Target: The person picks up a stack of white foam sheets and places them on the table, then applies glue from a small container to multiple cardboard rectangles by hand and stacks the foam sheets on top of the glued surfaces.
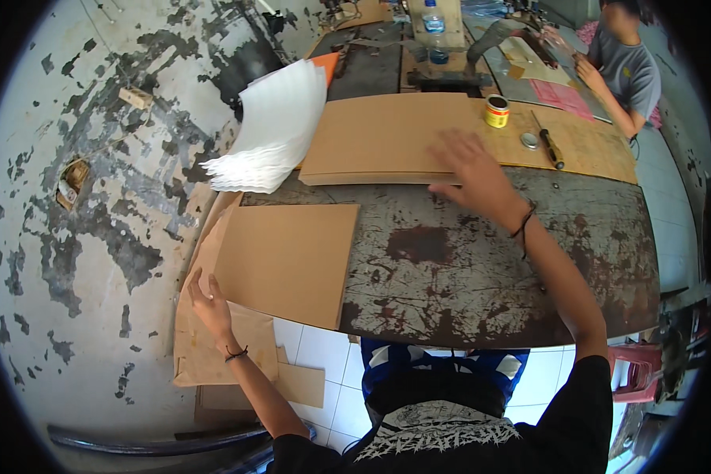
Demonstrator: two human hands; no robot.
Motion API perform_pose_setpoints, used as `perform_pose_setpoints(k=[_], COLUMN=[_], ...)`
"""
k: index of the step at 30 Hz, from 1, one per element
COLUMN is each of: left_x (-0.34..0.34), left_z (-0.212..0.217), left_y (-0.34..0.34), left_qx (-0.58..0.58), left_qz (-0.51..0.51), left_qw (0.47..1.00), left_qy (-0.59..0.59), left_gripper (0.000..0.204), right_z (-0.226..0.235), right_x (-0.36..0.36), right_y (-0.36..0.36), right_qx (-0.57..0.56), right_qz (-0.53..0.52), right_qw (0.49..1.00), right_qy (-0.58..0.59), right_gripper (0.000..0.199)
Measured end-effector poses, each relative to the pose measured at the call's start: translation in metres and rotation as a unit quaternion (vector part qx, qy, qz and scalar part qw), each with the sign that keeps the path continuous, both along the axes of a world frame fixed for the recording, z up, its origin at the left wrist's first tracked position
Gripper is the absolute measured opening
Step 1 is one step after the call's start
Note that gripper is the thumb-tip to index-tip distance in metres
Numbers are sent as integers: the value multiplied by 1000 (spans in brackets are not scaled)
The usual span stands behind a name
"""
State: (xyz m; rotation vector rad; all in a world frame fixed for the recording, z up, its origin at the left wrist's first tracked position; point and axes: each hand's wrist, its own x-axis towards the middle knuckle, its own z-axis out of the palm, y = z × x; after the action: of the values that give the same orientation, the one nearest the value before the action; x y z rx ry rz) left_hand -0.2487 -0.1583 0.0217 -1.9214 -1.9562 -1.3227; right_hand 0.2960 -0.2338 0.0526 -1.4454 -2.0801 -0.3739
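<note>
A long worn workbench (482, 268) with a scratched dark metal top carries a large flat stack of brown cardboard sheets (387, 138) at its far side; the right hand (474, 174) lies on the stack's near right corner, fingers spread and flat, pinching nothing. Such board looks light and stiff but bends if lifted by one corner, so an edge held with both hands would serve best. Nearer, a single brown cardboard sheet (288, 261) overhangs the bench's left end, and the left hand (209, 304) touches its lower left corner with open, loosely spread fingers. A curled fan of white paper sheets (272, 130) stands left of the stack; a small yellow tin (496, 111) sits beyond.
</note>
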Motion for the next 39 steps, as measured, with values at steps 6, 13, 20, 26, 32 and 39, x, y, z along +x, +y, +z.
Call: perform_pose_setpoints(k=[6,13,20,26,32,39], left_x=[139,227,269,274,254,258], left_z=[50,59,34,15,7,-26], left_y=[-36,-89,-107,-107,-121,-136], left_qx=[14,-2,-111,-217,-263,-415], left_qz=[-263,-413,-500,-540,-462,-499], left_qw=[965,911,844,688,406,580], left_qy=[-2,-6,-160,-433,-743,-491], left_gripper=[32,31,31,51,82,69], right_z=[-30,-13,14,51,16,-37], right_x=[43,43,55,55,64,44], right_y=[-9,-18,-39,-129,-275,-359], right_qx=[-2,-77,91,143,80,-17], right_qz=[-81,-73,-74,-85,-116,-243], right_qw=[996,994,993,986,988,968], right_qy=[-21,-25,-11,-16,57,66], right_gripper=[47,44,33,41,28,30])
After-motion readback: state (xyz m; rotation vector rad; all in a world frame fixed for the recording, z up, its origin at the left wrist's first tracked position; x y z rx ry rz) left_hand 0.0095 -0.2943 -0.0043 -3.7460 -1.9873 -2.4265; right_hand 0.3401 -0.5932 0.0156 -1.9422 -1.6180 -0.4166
